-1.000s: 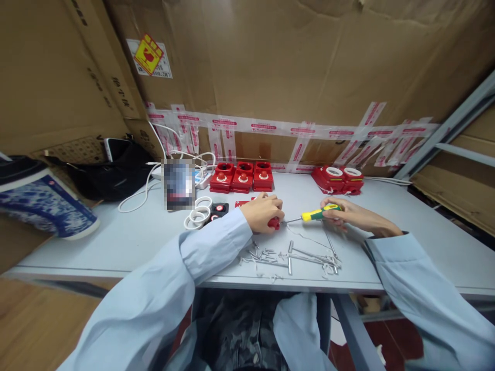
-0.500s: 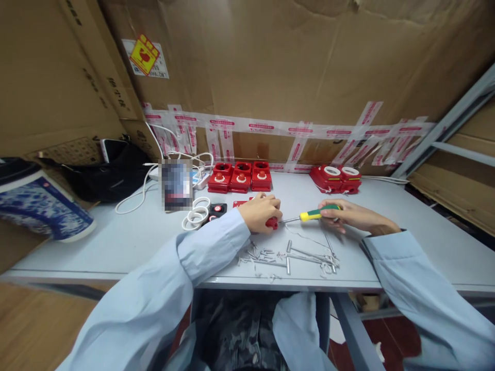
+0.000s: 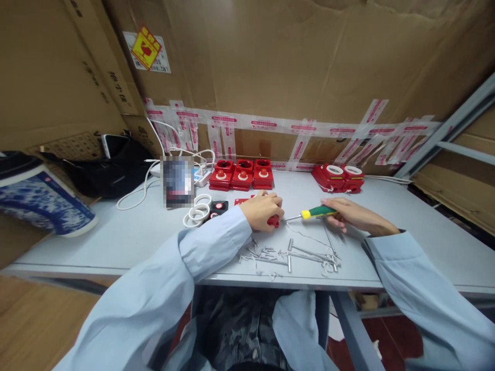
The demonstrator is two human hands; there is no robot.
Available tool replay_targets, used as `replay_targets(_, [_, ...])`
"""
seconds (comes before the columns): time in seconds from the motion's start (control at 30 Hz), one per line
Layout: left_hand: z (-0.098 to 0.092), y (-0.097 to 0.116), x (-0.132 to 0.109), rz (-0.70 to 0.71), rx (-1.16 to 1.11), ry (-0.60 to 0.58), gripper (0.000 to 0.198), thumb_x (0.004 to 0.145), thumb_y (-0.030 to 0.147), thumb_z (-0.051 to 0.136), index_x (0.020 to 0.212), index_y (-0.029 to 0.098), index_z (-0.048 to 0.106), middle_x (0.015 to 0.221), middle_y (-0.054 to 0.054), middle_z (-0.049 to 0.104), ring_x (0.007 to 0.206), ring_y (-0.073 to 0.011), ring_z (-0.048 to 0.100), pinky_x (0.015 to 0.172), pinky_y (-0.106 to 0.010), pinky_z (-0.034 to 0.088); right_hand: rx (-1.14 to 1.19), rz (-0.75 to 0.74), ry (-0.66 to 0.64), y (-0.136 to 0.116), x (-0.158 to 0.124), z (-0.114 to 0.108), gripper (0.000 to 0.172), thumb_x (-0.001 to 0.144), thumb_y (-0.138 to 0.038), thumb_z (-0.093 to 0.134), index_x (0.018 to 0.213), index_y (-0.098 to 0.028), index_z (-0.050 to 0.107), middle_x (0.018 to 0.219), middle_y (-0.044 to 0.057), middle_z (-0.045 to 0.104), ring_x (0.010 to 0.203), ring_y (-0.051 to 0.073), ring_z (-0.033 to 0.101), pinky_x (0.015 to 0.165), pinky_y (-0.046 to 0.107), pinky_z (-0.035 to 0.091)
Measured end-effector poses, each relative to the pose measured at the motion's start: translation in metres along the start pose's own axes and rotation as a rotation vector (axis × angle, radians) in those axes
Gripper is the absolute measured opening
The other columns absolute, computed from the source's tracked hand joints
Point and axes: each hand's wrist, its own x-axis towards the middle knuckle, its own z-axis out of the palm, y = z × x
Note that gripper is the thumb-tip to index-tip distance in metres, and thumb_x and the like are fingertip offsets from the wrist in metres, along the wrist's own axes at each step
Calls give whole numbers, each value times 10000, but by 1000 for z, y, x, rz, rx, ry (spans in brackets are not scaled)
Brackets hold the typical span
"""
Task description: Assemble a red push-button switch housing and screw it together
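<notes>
My left hand [image 3: 263,211] is closed around a small red part [image 3: 274,221], pressing it to the table; much of the part is hidden under the fingers. My right hand [image 3: 344,214] grips a screwdriver [image 3: 317,212] with a green and yellow handle. Its shaft points left, and the tip meets the right end of the red part. In front of the hands lie several loose screws [image 3: 266,251] and metal T-shaped rods [image 3: 289,264] with thin white string. Just left of my left hand are white rings [image 3: 197,215] and a black piece with a red button [image 3: 219,206].
Several red housings [image 3: 242,175] stand at the back, and more red housings with white rings [image 3: 340,178] at the back right. A blurred phone-like object [image 3: 178,181], white cables [image 3: 145,188], a black bag [image 3: 104,170] and a blue-white cup [image 3: 44,198] occupy the left. Cardboard [image 3: 270,62] walls the back.
The fingers of my right hand have shifted slightly on the screwdriver handle, now looser at its end. My left hand stays on the red part. The view has tilted a little.
</notes>
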Motion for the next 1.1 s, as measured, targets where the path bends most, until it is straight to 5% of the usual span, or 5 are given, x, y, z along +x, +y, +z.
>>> replay_targets(0.13, [-1, 0, 0, -4, 0, -4, 196, 692, 248, 619, 876, 204, 672, 1032, -68, 599, 993, -244, 500, 837, -373, 301, -99, 48, 119, -5, 0, 6, 543, 861, -622, 348, 546, -189, 438, 374, -30, 394, 324, 73, 347, 365, 240, 306])
replay_targets(0.3, [0, 0, 0, -8, -10, 0, 179, 684, 245, 624, 853, 209, 671, 1025, -58, 596, 981, -240, 505, 843, -374, 304, 62, -52, -24, -6, -3, 1, 330, 755, -500, 614, 758, -196, 486, 558, -52, 482, 422, 70, 427, 375, 204, 351])
replay_targets(0.53, [0, 0, 0, -8, -20, -1, 187, 678, 244, 630, 857, 213, 675, 1023, -57, 599, 985, -241, 505, 843, -375, 303, -157, 16, 68, -4, -1, 8, 548, 838, -612, 411, 505, -178, 440, 402, -20, 435, 342, 65, 373, 383, 238, 306])
replay_targets(0.8, [0, -1, 0, -6, -10, -7, 198, 670, 255, 646, 862, 213, 676, 1032, -59, 599, 985, -240, 497, 846, -370, 303, 14, -71, -78, -11, -9, 3, 328, 753, -473, 641, 838, -177, 528, 548, -54, 515, 439, 62, 452, 407, 190, 346])
replay_targets(1.1, [0, 0, 0, -9, -6, -4, 189, 675, 254, 639, 856, 210, 677, 1034, -64, 598, 987, -242, 501, 852, -372, 301, 100, -47, 196, -6, 6, 11, 424, 771, -551, 595, 631, -162, 501, 457, -15, 519, 373, 70, 471, 353, 198, 333])
